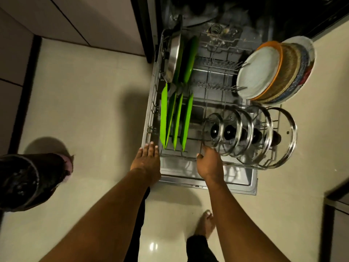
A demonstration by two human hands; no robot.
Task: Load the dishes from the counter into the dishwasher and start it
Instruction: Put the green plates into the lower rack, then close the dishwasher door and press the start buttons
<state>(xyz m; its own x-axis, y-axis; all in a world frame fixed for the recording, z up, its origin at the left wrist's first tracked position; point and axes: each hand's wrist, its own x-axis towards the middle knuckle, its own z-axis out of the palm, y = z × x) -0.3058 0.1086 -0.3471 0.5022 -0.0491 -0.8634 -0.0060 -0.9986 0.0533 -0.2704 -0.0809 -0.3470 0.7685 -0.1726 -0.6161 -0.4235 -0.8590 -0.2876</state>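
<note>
Head view: left hand (147, 159) flat, fingers straight, on the pulled-out dishwasher rack (151, 114) corner, right hand (209, 161) curled over its front rail, probably to push upright green plates (175, 120) and glass lids (245, 133) inside.

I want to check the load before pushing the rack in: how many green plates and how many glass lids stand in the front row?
Front of the rack:
Green plates: 4
Glass lids: 5
Total: 9
</note>
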